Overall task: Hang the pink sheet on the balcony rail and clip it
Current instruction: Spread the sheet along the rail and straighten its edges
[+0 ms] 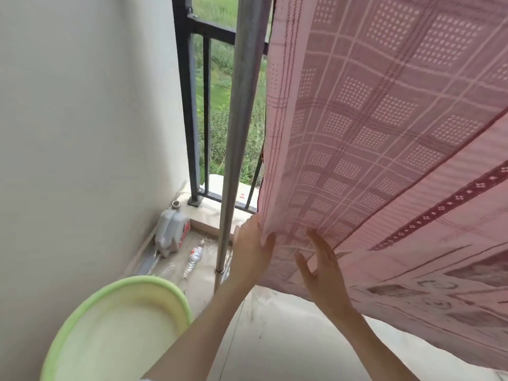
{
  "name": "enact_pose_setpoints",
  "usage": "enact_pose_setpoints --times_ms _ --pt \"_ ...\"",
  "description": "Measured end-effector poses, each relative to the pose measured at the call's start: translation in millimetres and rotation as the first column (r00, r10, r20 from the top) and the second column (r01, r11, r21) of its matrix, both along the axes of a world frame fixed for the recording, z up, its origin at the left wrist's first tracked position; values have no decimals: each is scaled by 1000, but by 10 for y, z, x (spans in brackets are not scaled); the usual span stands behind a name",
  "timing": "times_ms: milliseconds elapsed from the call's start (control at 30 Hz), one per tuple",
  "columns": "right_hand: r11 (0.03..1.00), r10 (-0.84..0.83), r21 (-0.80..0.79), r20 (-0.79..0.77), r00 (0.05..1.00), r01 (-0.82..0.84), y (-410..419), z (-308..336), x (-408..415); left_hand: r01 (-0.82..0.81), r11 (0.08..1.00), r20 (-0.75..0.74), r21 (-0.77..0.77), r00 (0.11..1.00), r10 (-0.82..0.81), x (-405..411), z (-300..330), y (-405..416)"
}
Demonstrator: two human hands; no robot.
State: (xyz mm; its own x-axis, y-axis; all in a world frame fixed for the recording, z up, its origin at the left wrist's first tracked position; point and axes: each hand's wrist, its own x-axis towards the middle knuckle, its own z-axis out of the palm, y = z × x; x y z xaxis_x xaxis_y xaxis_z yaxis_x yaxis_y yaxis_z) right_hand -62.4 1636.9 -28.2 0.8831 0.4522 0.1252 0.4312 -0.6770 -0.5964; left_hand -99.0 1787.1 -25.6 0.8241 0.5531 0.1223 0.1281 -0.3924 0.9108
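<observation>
The pink sheet, patterned with checks and dotted squares, hangs down over the right half of the view and covers most of the black balcony rail. My left hand pinches the sheet's lower left edge between thumb and fingers. My right hand is just to the right, fingers spread, palm against the cloth near the same edge. No clip is visible.
A grey metal pole stands upright in front of the rail. A green basin sits at lower left beside the white wall. A white jug and a plastic bottle lie on the wet floor in the corner.
</observation>
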Motion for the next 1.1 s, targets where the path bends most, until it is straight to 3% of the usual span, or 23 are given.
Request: enact_pose_setpoints --times_ms 167,233,333,433,567,633,700,800,1000,1100 --pt "996 65 76 -277 959 -45 225 31 -74 300 950 -178 86 943 -282 -347 -676 -428" --pt "999 49 18 -241 969 -46 338 25 -109 409 912 -234 44 891 -388 -520 -843 -575" --pt "999 -50 10 -179 983 53 432 -2 -94 449 889 -241 -95 856 -458 -699 -972 -640" --pt "970 -238 -12 -237 942 242 412 -71 -50 341 919 -208 -199 901 -380 -809 -1000 -517" --pt "931 -361 -48 -263 895 361 264 -249 -87 -4 965 -214 -263 975 -54 -835 -1037 -105" --pt "917 -391 -54 -322 862 396 198 -327 -165 3 975 -287 -223 955 -69 -744 -1074 97" --pt "910 -401 -56 -366 840 411 160 -381 -232 116 965 -349 -235 916 -195 -544 -1083 215" --pt "913 -400 -62 -335 853 403 139 -456 -281 219 932 -241 -289 925 -292 -165 -1080 235" --pt "904 -419 -40 -289 861 427 -22 -640 -304 -73 979 -254 -192 967 22 -95 -1400 155" --pt "842 -513 15 -286 809 539 -119 -654 -260 -142 984 -212 -110 970 117 -285 -1516 331"
